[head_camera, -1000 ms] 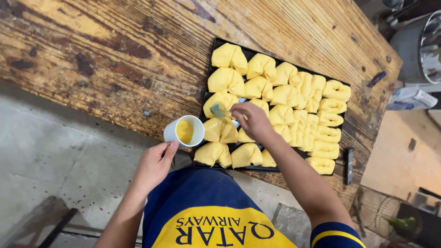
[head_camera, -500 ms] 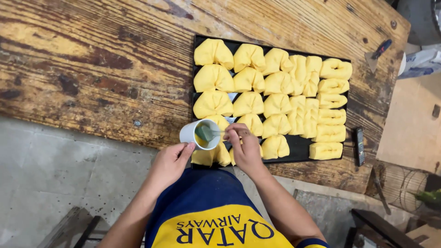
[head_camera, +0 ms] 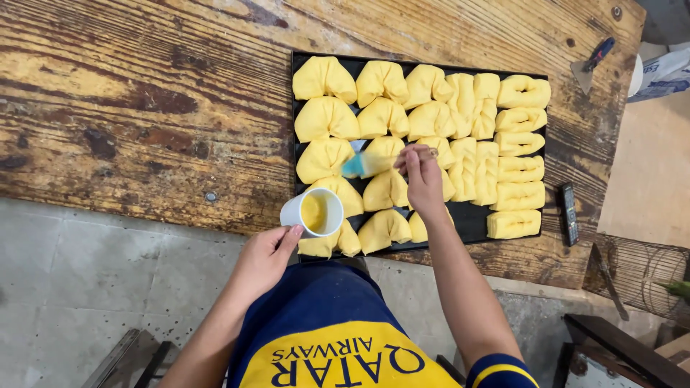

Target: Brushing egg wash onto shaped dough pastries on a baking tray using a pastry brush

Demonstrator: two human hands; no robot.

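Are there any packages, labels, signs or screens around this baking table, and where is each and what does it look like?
Printed sack or bag: top right, beyond the table's far corner; white with blue markings, only partly in view.
Lettering on the person's shirt: bottom centre; blue letters on a yellow panel of a blue shirt.
Remote-like device: on the table's right edge beside the black tray; slim, black, with small buttons. No lit screen is visible.
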